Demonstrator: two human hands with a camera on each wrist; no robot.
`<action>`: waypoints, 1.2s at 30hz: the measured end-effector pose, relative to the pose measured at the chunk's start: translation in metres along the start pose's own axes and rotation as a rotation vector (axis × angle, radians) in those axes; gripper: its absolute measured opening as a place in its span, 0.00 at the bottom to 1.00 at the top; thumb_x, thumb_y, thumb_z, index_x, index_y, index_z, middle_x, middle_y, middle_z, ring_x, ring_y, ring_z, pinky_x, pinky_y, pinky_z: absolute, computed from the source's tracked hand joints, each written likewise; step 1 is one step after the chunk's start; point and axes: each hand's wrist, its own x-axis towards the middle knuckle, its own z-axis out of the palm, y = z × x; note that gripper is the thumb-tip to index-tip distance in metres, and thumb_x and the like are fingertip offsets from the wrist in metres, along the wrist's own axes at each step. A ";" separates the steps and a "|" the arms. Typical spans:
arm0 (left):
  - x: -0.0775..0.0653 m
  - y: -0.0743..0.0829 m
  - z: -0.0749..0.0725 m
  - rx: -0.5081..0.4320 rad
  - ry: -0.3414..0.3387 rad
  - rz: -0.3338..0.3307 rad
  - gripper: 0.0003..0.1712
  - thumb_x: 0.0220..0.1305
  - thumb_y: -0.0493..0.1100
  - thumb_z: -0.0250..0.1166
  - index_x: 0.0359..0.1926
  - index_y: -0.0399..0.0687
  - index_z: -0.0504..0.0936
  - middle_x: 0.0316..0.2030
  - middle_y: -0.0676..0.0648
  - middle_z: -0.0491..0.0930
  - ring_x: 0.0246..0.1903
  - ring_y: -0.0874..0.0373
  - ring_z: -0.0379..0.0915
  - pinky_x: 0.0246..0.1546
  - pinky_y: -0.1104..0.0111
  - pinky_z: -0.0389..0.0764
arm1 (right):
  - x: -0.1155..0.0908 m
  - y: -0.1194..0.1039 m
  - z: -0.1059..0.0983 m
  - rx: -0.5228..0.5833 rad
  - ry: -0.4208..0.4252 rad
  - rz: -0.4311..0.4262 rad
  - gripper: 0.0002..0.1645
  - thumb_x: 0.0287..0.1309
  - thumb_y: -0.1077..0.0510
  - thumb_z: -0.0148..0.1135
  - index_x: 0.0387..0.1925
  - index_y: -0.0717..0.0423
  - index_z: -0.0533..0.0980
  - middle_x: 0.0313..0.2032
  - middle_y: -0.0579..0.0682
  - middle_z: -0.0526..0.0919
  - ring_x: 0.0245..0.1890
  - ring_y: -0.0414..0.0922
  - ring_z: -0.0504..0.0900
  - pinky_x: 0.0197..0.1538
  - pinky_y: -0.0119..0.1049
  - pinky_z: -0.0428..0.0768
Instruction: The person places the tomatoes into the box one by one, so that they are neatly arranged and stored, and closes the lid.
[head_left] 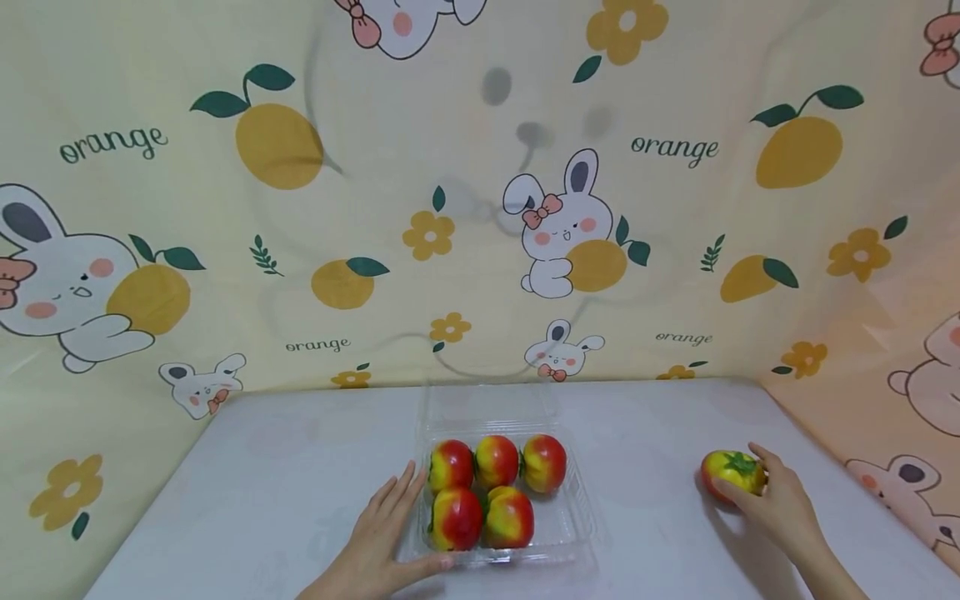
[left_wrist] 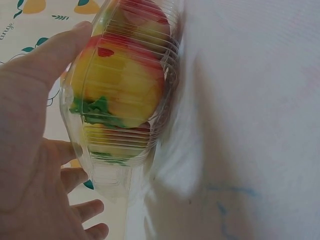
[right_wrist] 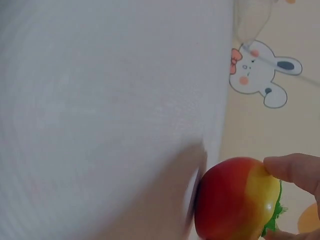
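Note:
A clear plastic clamshell box [head_left: 558, 521] lies with its lid back on the white table. Inside it sit several red-and-yellow persimmons [head_left: 457, 518] with green leafy tops, in two rows; the front right spot of the box holds none. My left hand [head_left: 378, 533] rests along the box's left side, fingers straight and spread, thumb at the front rim. In the left wrist view, ribbed plastic covers a persimmon [left_wrist: 117, 80]. Well to the right of the box, my right hand [head_left: 780, 500] holds another persimmon [head_left: 723, 471] between thumb and fingers, its green top facing up.
The box's clear lid [head_left: 487, 404] reaches back toward the rear edge of the white table [head_left: 300, 467]. Behind stands a cream cloth [head_left: 465, 275] printed with rabbits and oranges; it also closes off the left and right sides.

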 end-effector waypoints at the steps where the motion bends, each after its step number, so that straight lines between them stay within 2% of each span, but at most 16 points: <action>1: 0.000 0.000 0.000 0.000 -0.001 0.000 0.60 0.47 0.73 0.65 0.75 0.58 0.49 0.76 0.48 0.43 0.71 0.36 0.40 0.61 0.28 0.48 | 0.000 -0.001 0.000 0.008 -0.003 0.009 0.56 0.60 0.42 0.60 0.67 0.80 0.45 0.59 0.84 0.55 0.56 0.75 0.61 0.58 0.70 0.62; 9: 0.000 -0.001 0.001 0.007 0.009 0.028 0.60 0.48 0.73 0.65 0.75 0.55 0.49 0.76 0.47 0.43 0.71 0.35 0.41 0.60 0.28 0.49 | -0.001 -0.002 -0.001 0.071 -0.011 0.086 0.55 0.60 0.42 0.61 0.66 0.78 0.45 0.60 0.81 0.54 0.59 0.72 0.59 0.61 0.66 0.61; 14: 0.001 0.000 0.000 -0.001 -0.005 -0.007 0.60 0.47 0.73 0.65 0.76 0.58 0.49 0.76 0.48 0.43 0.71 0.35 0.40 0.60 0.28 0.49 | 0.000 -0.001 -0.001 0.066 -0.013 0.092 0.55 0.59 0.41 0.61 0.66 0.78 0.47 0.61 0.80 0.55 0.58 0.71 0.60 0.60 0.66 0.62; 19: 0.001 0.002 0.000 -0.001 -0.014 -0.029 0.61 0.46 0.73 0.65 0.76 0.60 0.49 0.76 0.49 0.43 0.71 0.35 0.41 0.60 0.28 0.51 | 0.002 -0.001 0.001 0.087 -0.027 0.113 0.59 0.54 0.36 0.64 0.66 0.75 0.48 0.62 0.79 0.54 0.57 0.71 0.61 0.60 0.66 0.63; 25: 0.002 0.000 0.001 0.001 -0.001 0.004 0.60 0.47 0.73 0.65 0.75 0.57 0.49 0.76 0.47 0.44 0.71 0.34 0.43 0.59 0.28 0.52 | 0.000 -0.004 0.005 0.071 0.003 0.075 0.56 0.54 0.37 0.65 0.65 0.73 0.53 0.60 0.79 0.58 0.55 0.70 0.66 0.56 0.64 0.68; 28: 0.002 -0.001 0.001 0.007 0.005 0.018 0.60 0.47 0.73 0.64 0.75 0.57 0.49 0.76 0.47 0.44 0.70 0.34 0.44 0.58 0.27 0.53 | -0.001 -0.008 0.005 0.082 -0.008 0.075 0.56 0.54 0.36 0.64 0.66 0.72 0.53 0.61 0.79 0.57 0.56 0.71 0.65 0.57 0.64 0.68; 33: 0.002 -0.002 0.001 0.010 0.006 0.017 0.60 0.47 0.73 0.64 0.75 0.56 0.49 0.76 0.47 0.43 0.70 0.34 0.43 0.59 0.28 0.53 | -0.003 -0.015 0.006 0.102 -0.010 0.052 0.55 0.55 0.37 0.64 0.67 0.71 0.53 0.62 0.79 0.57 0.57 0.72 0.64 0.58 0.65 0.68; 36: 0.001 -0.002 0.001 0.012 0.001 0.011 0.60 0.48 0.73 0.64 0.76 0.57 0.49 0.76 0.48 0.42 0.71 0.35 0.42 0.59 0.28 0.52 | -0.005 -0.019 0.008 0.119 0.012 0.005 0.54 0.56 0.39 0.65 0.67 0.71 0.54 0.62 0.78 0.59 0.57 0.72 0.66 0.57 0.63 0.69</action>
